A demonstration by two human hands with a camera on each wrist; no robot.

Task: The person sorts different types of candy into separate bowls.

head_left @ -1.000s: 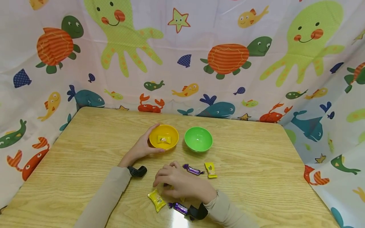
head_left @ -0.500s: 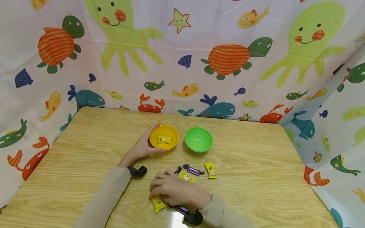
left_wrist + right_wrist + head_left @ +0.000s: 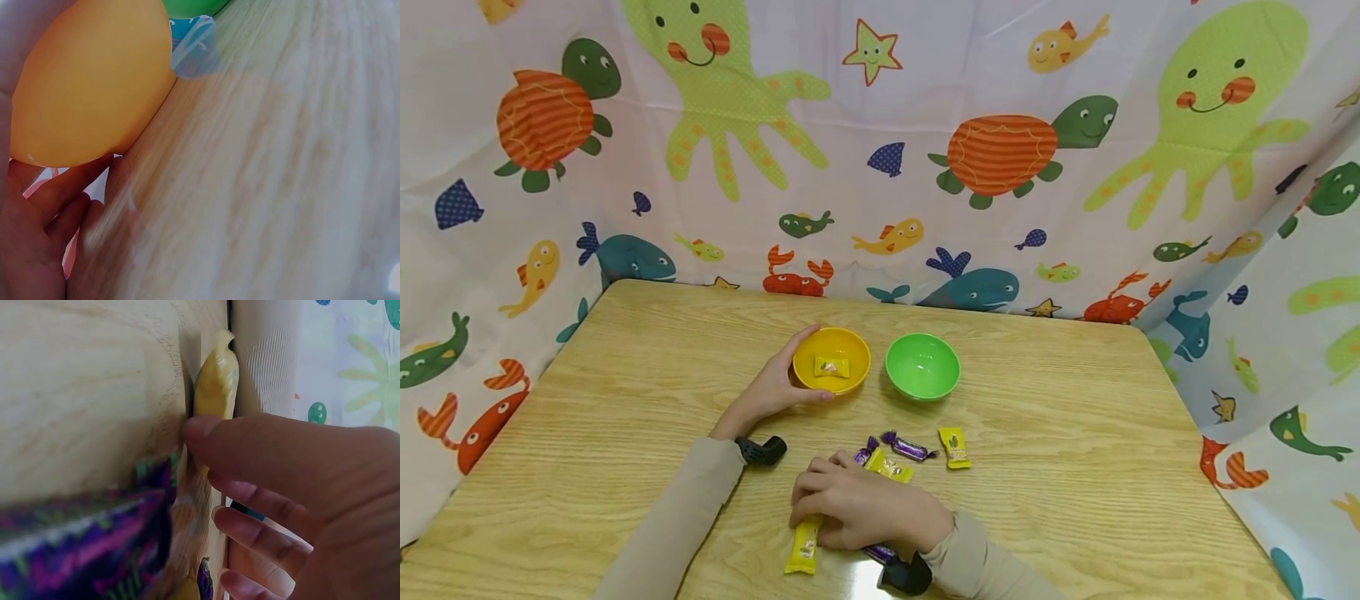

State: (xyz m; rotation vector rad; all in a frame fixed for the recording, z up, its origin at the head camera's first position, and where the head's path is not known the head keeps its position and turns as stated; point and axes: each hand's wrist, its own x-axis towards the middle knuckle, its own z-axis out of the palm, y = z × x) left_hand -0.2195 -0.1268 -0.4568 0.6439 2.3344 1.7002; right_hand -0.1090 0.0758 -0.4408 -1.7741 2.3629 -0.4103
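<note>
My left hand [image 3: 778, 382] holds the orange-yellow bowl [image 3: 856, 385] by its left side, thumb at the near rim and fingers round the back. One yellow-wrapped candy [image 3: 831, 367] lies inside it. In the left wrist view the bowl [image 3: 94, 87] fills the upper left, fingers curled against its wall. My right hand [image 3: 857, 504] pinches the end of another yellow-wrapped candy [image 3: 803, 550] near the table's front. In the right wrist view, thumb and index finger close on that candy [image 3: 215, 384]. Under the right wrist lies a purple-wrapped candy [image 3: 880, 553], partly hidden.
A green bowl [image 3: 922, 367] stands right of the orange-yellow one. Beyond my right hand lie a purple candy [image 3: 910, 447], a yellow candy [image 3: 891, 468] and a partly covered purple candy [image 3: 863, 454]. Farther right is a yellow candy [image 3: 955, 448]. A patterned curtain [image 3: 880, 192] borders the wooden table [image 3: 1060, 500].
My right hand has moved left and toward me onto the front yellow candy, which has turned more upright in view and shifted slightly nearer. The left hand and bowl have stayed put.
</note>
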